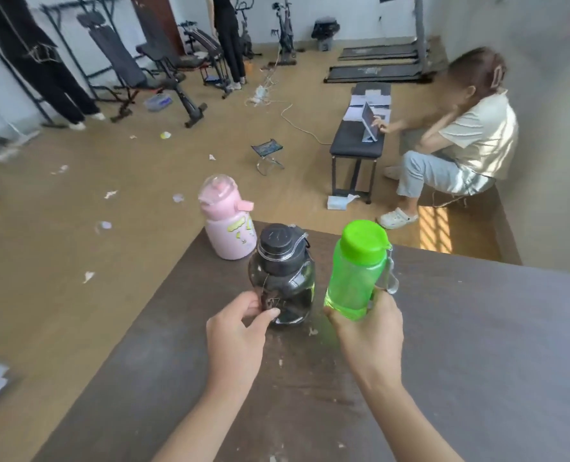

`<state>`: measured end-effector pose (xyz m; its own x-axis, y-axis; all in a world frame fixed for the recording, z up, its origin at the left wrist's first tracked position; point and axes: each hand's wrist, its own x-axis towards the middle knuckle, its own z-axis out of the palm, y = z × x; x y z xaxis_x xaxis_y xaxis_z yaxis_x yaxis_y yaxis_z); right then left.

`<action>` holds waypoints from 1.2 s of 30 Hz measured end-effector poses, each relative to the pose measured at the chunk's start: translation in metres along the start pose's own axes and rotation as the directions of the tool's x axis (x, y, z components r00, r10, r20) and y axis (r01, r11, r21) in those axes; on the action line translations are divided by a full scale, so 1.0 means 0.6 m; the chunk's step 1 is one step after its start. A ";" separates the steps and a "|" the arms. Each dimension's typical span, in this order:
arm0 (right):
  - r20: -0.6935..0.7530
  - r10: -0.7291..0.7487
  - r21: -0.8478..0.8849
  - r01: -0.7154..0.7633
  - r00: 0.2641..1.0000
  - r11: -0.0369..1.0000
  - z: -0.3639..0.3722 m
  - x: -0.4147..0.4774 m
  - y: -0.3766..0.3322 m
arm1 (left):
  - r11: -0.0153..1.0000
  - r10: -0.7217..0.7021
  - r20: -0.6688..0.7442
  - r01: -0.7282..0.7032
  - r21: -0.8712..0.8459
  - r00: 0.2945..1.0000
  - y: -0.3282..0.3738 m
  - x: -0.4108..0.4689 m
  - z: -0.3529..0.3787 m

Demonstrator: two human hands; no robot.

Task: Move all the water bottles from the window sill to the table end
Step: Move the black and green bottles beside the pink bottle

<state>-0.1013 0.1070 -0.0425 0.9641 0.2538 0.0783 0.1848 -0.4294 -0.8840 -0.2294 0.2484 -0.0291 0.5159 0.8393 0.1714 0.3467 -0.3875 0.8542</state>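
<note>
At the far left stand dark workout benches (163,71) on a tan floor (77,201) strewn with small scraps of paper. Nearer, a dark brown table (460,345) fills the near right of the view, its far left corner reaching toward the middle of the room.

On that corner stands the pink bottle (227,221), upright, with a clear domed lid (a small pink tab sticks out to its right side). Just near and right of it is the black bottle (282,275), smoky and see-through with a black cap, upright with its base on the table. The left hand (240,335) is closed on its lower part, thumb across the front and fingers around the left side.

Right of that, close beside it but apart, is the green bottle (355,271) with a bright green cap, tilted slightly. The right hand (370,331) is clamped around its bottom end; whether the base touches the table I cannot tell. A clear strap hangs down the bottle's right side.

Beyond the table's far edge, to the right, a person in a pale shirt (477,135) sits low beside a black bench (360,135), one hand at a tablet (370,123) propped on it. Treadmills (383,61) lie farther back against the far wall.
</note>
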 end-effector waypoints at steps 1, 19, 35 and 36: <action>0.033 -0.017 -0.001 0.018 0.999 1.000 0.027 -0.008 -0.018 | 1.000 -0.019 -0.024 0.019 0.005 1.000 -0.016 0.003 -0.029; 0.404 -0.193 -0.086 0.247 0.894 0.965 0.368 -0.029 -0.131 | 0.971 -0.237 -0.151 0.236 -0.028 0.960 -0.200 0.000 -0.288; 0.400 -0.158 -0.124 0.224 0.903 0.967 0.384 0.009 -0.117 | 0.979 -0.202 -0.079 0.203 0.000 0.976 -0.201 0.001 -0.257; 0.405 -0.152 -0.123 0.218 0.902 0.968 0.383 0.010 -0.117 | 0.980 -0.198 -0.078 0.198 0.001 0.977 -0.200 -0.001 -0.255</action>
<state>-0.1524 0.3380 -0.0857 0.7641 0.6448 0.0184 0.4128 -0.4670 -0.7820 -0.3913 0.3530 -0.0565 0.3748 0.9264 0.0366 0.4432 -0.2137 0.8706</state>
